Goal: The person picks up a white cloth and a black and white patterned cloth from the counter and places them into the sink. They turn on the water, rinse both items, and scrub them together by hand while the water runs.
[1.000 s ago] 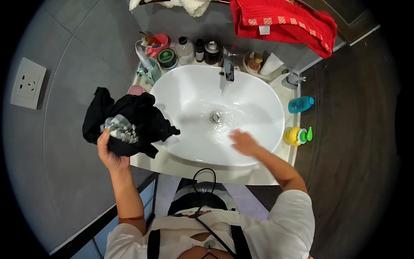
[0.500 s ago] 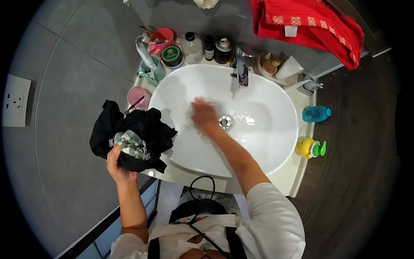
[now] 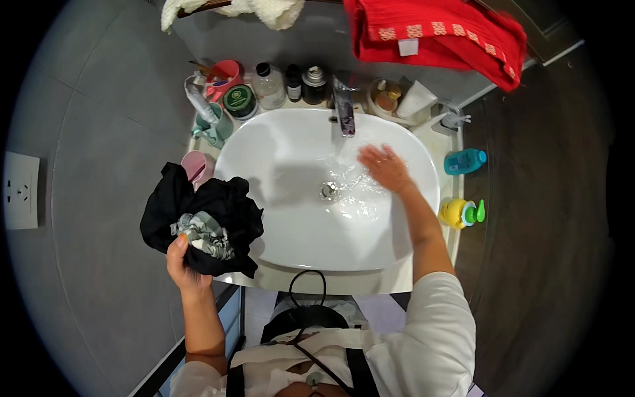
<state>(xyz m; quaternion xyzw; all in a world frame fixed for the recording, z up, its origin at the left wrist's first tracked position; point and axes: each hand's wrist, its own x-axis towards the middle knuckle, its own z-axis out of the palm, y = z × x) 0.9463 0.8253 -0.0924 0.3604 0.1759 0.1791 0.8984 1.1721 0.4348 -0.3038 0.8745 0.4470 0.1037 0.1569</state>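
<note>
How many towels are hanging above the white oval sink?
2: a red towel draped at upper right behind the tap, and a cream fluffy towel at upper left, partly cut off by the picture's edge. More may hang out of view.

Black garment bunched over the basin's left rim

The black garment [image 3: 198, 221] is crumpled into a loose bundle, held in the left hand [image 3: 182, 261] just above the left edge of the white basin [image 3: 291, 231]; a grey-and-white patterned patch, perhaps a print or a second cloth, shows in its folds near the thumb. The right hand [image 3: 385, 167] lies open, fingers spread, inside the basin, in the wet right of the drain.
</note>
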